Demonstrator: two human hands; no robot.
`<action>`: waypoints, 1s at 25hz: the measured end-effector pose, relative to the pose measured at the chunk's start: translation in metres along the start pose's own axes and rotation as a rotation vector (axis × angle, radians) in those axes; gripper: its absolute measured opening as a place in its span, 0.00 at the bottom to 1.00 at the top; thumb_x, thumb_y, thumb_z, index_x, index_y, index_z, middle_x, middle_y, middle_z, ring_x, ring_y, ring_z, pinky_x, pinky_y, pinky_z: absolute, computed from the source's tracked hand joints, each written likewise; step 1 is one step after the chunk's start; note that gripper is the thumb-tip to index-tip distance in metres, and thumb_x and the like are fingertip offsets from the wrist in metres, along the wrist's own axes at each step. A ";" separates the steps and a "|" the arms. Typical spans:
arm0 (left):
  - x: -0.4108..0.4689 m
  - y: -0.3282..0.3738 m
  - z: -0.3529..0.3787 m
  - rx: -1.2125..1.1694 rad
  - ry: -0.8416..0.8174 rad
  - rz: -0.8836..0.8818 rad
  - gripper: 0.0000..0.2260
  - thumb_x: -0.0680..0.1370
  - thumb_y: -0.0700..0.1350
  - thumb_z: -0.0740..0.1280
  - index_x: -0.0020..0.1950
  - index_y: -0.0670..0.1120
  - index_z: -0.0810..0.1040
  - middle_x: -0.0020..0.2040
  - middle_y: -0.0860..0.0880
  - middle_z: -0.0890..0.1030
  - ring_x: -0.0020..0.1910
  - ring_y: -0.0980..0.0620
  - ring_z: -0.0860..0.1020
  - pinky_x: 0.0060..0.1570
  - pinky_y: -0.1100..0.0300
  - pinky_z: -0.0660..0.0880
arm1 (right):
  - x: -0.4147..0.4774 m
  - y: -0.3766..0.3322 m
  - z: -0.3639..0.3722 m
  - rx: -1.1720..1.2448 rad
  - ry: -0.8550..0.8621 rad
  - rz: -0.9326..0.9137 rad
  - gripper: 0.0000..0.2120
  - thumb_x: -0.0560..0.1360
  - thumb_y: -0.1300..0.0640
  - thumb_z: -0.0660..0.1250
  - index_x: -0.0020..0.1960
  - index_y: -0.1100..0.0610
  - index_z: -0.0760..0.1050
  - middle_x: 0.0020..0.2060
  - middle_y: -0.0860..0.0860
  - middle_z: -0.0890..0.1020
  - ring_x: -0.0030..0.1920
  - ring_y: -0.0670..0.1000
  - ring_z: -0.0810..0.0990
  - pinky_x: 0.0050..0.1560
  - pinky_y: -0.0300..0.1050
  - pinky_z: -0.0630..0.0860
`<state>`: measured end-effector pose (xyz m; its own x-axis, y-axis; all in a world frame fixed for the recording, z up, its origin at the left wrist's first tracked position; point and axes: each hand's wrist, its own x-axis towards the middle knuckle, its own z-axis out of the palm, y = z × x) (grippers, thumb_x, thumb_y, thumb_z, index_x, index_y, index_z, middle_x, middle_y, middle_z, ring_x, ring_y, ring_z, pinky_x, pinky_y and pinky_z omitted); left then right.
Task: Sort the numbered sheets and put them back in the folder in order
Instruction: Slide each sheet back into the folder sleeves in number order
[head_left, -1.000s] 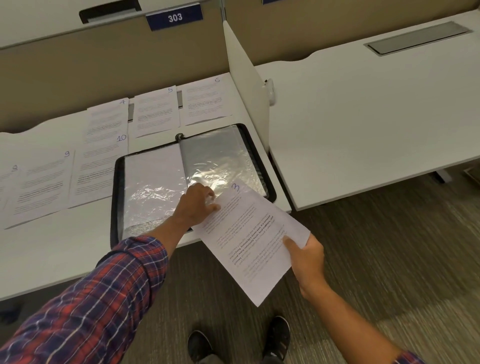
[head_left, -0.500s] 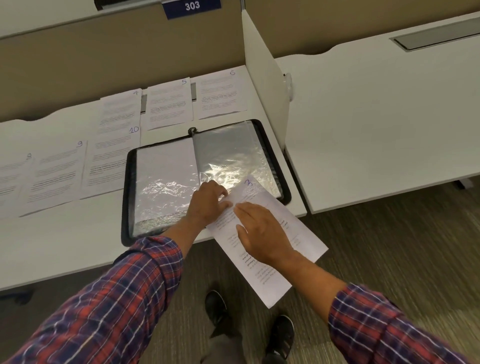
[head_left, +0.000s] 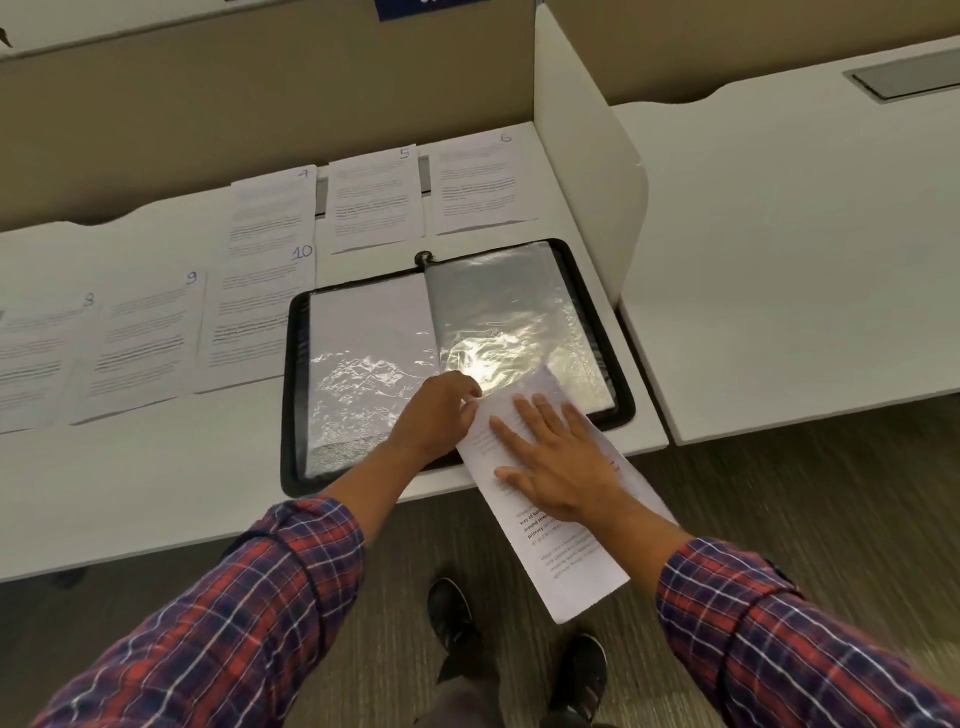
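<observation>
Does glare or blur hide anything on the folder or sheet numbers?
Head view: glare blooms on the right sleeve of the folder beside the left hand; numbers on the laid-out sheets are legible, their print soft; the sheet under the right hand shows no number; desk edges bow.

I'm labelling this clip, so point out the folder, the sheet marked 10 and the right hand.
folder (head_left: 295, 374), head view, black left rim.
sheet marked 10 (head_left: 257, 317), head view, printed middle.
right hand (head_left: 558, 467), head view, back of hand.

White worktop (head_left: 156, 493) carries an open black folder (head_left: 292, 395) at centre, with numbered sheets (head_left: 374, 208) above and left of it.
</observation>
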<state>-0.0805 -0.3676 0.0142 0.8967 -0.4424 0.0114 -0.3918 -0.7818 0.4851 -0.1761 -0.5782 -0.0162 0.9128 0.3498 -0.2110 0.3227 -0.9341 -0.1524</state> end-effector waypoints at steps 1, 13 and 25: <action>-0.005 -0.002 -0.002 0.022 0.029 0.032 0.04 0.79 0.41 0.71 0.53 0.43 0.83 0.50 0.46 0.83 0.49 0.47 0.81 0.52 0.51 0.79 | 0.002 -0.003 -0.001 0.016 0.004 0.039 0.36 0.81 0.27 0.41 0.83 0.39 0.33 0.84 0.53 0.36 0.83 0.58 0.36 0.82 0.62 0.39; -0.038 0.007 0.012 0.297 0.298 0.185 0.02 0.78 0.43 0.70 0.47 0.45 0.81 0.46 0.47 0.81 0.46 0.48 0.75 0.44 0.54 0.69 | 0.042 -0.052 0.004 0.072 0.105 0.189 0.35 0.82 0.30 0.42 0.85 0.42 0.42 0.84 0.59 0.45 0.83 0.68 0.44 0.78 0.73 0.42; -0.034 0.009 0.033 0.135 0.235 0.162 0.05 0.80 0.39 0.68 0.53 0.40 0.82 0.55 0.42 0.81 0.57 0.45 0.77 0.59 0.53 0.77 | 0.041 -0.025 0.010 0.019 0.290 0.220 0.34 0.85 0.38 0.48 0.84 0.57 0.55 0.77 0.62 0.70 0.80 0.63 0.63 0.81 0.67 0.51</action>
<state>-0.1211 -0.3742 -0.0112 0.8370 -0.4651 0.2883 -0.5436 -0.7673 0.3402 -0.1497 -0.5402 -0.0311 0.9937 0.1037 0.0414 0.1089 -0.9822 -0.1528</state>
